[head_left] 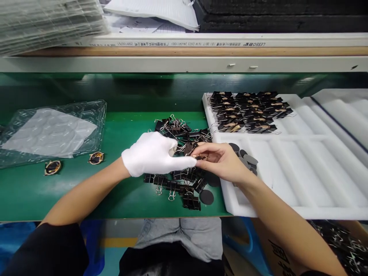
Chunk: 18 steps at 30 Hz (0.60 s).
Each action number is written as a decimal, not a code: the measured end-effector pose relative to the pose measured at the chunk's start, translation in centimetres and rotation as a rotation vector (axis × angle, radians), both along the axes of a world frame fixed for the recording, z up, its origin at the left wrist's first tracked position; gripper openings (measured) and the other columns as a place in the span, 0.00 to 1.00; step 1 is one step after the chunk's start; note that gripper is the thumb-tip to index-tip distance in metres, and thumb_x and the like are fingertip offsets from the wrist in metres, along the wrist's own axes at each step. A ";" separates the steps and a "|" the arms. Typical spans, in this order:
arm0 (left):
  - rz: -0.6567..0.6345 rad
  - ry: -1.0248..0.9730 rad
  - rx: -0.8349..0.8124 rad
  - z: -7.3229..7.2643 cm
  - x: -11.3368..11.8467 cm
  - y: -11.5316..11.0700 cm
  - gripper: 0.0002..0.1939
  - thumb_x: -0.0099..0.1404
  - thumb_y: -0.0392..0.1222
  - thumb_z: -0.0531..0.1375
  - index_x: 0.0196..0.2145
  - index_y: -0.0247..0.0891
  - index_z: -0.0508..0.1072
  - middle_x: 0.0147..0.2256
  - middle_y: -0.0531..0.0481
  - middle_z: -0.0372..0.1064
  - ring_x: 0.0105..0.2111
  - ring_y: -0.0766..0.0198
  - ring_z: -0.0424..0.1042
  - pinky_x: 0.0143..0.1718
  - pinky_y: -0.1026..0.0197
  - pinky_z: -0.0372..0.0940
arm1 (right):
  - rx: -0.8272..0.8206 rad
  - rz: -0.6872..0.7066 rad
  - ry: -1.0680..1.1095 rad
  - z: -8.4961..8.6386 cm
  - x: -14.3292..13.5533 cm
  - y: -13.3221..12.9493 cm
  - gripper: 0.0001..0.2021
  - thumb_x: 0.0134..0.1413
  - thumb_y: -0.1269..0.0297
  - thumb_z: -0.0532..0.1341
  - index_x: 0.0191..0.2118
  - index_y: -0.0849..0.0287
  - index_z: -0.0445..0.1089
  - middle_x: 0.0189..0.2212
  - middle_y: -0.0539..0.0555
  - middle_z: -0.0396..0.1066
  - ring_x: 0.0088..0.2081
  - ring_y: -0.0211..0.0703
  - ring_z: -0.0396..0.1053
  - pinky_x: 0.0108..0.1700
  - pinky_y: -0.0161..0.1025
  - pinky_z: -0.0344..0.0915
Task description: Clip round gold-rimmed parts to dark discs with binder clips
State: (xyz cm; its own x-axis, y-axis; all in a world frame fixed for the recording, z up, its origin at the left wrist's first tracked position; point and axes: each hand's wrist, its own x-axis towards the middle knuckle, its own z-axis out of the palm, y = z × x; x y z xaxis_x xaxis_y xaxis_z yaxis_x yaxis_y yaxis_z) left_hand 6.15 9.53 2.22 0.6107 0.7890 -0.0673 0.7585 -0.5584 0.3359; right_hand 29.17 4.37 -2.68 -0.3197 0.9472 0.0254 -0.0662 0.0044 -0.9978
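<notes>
My left hand, in a white glove, and my bare right hand meet above a pile of black binder clips. Between their fingertips is a small gold-rimmed watch case, mostly covered by the fingers. A dark round disc shows just beside it, partly hidden. My left thumb reaches out to the piece, while my right thumb and fingers pinch it. More loose clips lie below the hands, near a grey round pad.
On the right, a white foam tray bears rows of clipped gold-rimmed pieces and several grey pads. Two gold-rimmed watch cases lie at left, below a clear plastic tray. A shelf edge crosses behind.
</notes>
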 end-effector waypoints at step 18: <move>-0.235 -0.379 -0.127 -1.1 -0.3 0.8 0.24 0.68 0.48 0.57 0.19 0.39 0.50 0.18 0.60 0.42 0.20 0.73 0.45 0.22 0.63 0.44 | 0.119 -0.163 -0.059 0.9 2.8 1.0 0.08 0.56 0.61 0.74 0.42 0.52 0.82 0.42 0.53 0.80 0.39 0.41 0.76 0.41 0.37 0.75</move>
State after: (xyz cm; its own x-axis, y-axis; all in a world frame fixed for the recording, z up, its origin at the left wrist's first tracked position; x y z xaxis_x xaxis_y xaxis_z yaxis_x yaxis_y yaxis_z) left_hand 5.86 10.34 1.12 0.7721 0.6263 0.1078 0.4268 -0.6366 0.6423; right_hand 31.95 5.34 -1.83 -0.1667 0.9779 0.1261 0.0035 0.1285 -0.9917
